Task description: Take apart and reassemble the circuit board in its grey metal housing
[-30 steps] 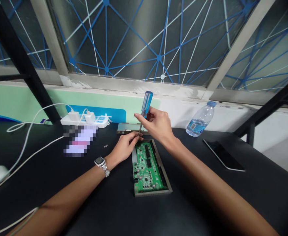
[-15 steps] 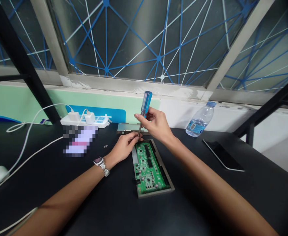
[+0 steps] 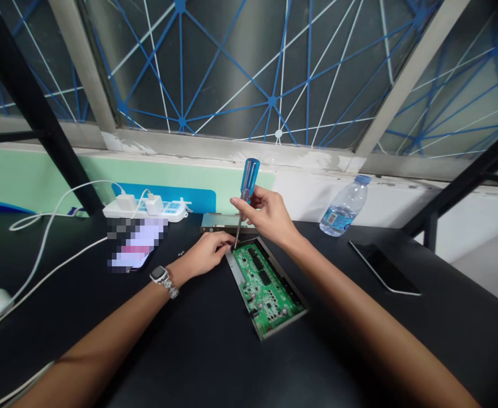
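Note:
A green circuit board (image 3: 269, 294) lies in a shallow metal frame on the black table, turned at a slant. My right hand (image 3: 269, 212) grips a screwdriver (image 3: 249, 180) with a blue, clear handle; its shaft slopes down to the board's far left corner. Close to that corner is my left hand (image 3: 208, 252), its fingers bent together beside the screwdriver tip. Whether they hold the frame's edge is too small to tell. Behind both hands sits a flat metal panel (image 3: 218, 222).
A white power strip (image 3: 172, 211) with plugs and cables stands at the back left, near a lit phone (image 3: 140, 243). Small screws (image 3: 181, 254) lie left of my left hand. On the right are a water bottle (image 3: 343, 208) and a dark phone (image 3: 384, 269).
The framed board has turned, its near end swinging to the right. My left hand has shifted slightly left, and the screwdriver tip has moved a little left and down.

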A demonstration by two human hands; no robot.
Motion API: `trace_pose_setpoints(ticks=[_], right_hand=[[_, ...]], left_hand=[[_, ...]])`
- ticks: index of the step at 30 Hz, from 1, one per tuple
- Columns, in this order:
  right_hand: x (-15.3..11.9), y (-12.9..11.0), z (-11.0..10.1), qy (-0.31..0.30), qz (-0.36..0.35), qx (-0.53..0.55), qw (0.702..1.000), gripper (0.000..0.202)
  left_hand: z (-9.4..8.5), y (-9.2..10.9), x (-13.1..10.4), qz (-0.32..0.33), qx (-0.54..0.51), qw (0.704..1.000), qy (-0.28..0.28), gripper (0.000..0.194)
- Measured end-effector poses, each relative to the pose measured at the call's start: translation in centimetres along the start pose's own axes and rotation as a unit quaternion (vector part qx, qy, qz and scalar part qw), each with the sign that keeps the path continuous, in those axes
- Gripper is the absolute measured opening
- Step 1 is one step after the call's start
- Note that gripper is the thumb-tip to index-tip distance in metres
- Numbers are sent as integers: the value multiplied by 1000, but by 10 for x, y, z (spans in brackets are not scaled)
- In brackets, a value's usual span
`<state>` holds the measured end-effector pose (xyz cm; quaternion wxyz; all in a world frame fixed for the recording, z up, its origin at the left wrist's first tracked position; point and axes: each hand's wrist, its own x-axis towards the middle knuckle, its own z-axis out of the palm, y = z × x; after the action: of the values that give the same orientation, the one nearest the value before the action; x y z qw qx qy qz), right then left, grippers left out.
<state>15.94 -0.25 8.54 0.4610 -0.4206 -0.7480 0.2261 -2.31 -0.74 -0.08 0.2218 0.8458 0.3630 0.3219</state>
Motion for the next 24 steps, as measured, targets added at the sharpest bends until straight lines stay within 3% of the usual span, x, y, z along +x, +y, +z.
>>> trace_pose_setpoints(ticks=[19, 24], right_hand=[[8, 8, -10, -113, 14, 140, 984, 33], [9, 10, -12, -133, 9, 155, 979, 32]], left_hand=[[2, -8, 3, 24, 1, 1000, -17, 30], [8, -2, 2, 13, -59, 998, 31, 29]])
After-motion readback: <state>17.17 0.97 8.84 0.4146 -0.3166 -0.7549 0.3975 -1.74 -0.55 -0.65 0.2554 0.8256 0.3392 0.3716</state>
